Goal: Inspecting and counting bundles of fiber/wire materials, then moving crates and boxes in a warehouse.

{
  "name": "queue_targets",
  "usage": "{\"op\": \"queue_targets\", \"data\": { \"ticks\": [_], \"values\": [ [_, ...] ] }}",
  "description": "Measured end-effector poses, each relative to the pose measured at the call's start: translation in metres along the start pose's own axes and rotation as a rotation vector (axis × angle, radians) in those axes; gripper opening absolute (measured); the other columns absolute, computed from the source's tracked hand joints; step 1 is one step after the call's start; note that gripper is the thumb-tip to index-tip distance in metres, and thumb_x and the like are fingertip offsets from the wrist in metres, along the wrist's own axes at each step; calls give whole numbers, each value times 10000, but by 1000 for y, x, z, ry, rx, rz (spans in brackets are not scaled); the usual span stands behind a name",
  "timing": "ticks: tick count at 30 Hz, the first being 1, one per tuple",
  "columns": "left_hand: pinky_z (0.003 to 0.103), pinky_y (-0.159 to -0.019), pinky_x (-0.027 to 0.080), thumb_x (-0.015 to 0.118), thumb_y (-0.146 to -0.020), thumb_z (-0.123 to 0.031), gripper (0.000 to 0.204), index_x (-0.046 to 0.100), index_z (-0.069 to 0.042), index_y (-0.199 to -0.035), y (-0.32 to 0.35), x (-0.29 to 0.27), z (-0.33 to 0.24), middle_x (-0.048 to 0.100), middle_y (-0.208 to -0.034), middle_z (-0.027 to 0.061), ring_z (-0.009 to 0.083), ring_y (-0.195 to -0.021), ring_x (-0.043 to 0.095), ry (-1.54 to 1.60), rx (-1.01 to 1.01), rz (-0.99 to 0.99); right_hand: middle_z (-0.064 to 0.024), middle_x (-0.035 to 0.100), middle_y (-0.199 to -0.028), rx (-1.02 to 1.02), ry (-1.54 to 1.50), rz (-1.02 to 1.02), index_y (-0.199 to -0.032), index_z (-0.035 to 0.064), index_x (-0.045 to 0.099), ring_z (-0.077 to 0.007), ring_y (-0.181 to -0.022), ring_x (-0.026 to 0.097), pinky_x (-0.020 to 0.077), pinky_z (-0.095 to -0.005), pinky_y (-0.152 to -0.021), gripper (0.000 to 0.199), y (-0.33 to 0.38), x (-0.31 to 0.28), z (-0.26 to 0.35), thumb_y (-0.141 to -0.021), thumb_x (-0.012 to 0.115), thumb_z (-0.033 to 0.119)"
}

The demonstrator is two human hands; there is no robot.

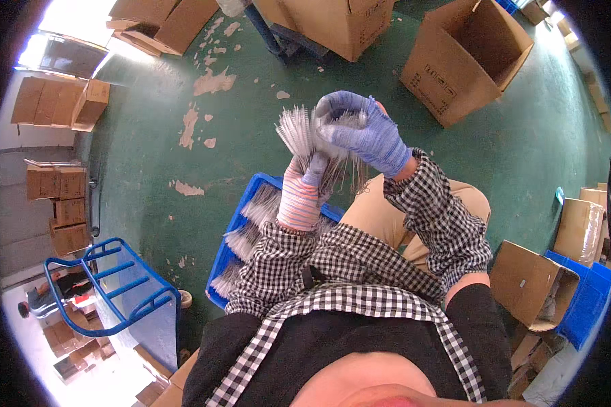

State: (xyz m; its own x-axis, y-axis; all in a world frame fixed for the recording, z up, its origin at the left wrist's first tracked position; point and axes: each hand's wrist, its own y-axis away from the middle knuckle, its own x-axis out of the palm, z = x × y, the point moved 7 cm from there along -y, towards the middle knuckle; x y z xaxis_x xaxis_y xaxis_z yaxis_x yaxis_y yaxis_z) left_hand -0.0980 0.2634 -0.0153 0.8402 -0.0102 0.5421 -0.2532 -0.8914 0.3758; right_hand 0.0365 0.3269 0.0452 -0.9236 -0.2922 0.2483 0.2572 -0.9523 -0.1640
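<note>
My left hand (pixel 300 198), in a striped glove, is closed round a bundle of thin tube brushes (pixel 294 131), their pale bristle heads fanned out above the fist. Beside it my right hand (pixel 377 144), in a blue glove, curls round another bunch of tube brushes (pixel 349 122), with thin wire stems hanging below. The two bundles are close together; I cannot tell whether they touch. Under my left forearm, a blue crate (pixel 233 224) holds several more brush bundles (pixel 246 240), and the forearm hides part of it.
An open cardboard box (pixel 428 81) stands on the green floor at far right, with another box (pixel 326 24) on a blue-framed cart at the far middle. A blue metal trolley (pixel 122 292) stands at left. More cartons (pixel 61 193) line the left wall, and an open carton (pixel 529 281) lies right.
</note>
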Motion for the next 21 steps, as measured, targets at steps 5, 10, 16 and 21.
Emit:
{"op": "queue_targets", "data": {
  "ticks": [5, 10, 16, 21],
  "values": [
    [270, -710, 553, 707, -894, -293, 448, 542, -122, -1274, 2, 6, -4, 654, -1050, 4, 122, -884, 646, -1, 34, -29, 6, 661, -978, -2, -29, -72, -1011, 39, 664, -76, -917, 584, 486, -251, -868, 250, 1, -6, -4, -776, 736, 82],
    [251, -629, 534, 717, -879, -343, 450, 554, -122, -1235, -6, -9, 0, 653, -994, 3, 113, -807, 648, -42, 80, -63, 5, 653, -948, 28, -113, -110, -972, 38, 649, -72, -900, 581, 487, -251, -853, 225, 1, -13, -12, -774, 742, 90],
    [242, -574, 498, 689, -906, -314, 385, 573, -101, -1206, -8, -8, -4, 653, -944, 15, 120, -749, 652, -82, 172, -114, 0, 653, -924, -13, -238, -29, -966, 50, 619, -70, -870, 578, 488, -248, -814, 226, -2, -9, -14, -780, 733, 107],
    [243, -584, 513, 677, -918, -248, 351, 571, -82, -1209, -7, -2, -8, 664, -934, 24, 129, -752, 661, -75, 208, -81, -9, 665, -908, 6, -62, -115, -1053, 40, 634, -72, -839, 584, 501, -256, -780, 301, 0, -10, -9, -790, 744, 139]
  ]
}}
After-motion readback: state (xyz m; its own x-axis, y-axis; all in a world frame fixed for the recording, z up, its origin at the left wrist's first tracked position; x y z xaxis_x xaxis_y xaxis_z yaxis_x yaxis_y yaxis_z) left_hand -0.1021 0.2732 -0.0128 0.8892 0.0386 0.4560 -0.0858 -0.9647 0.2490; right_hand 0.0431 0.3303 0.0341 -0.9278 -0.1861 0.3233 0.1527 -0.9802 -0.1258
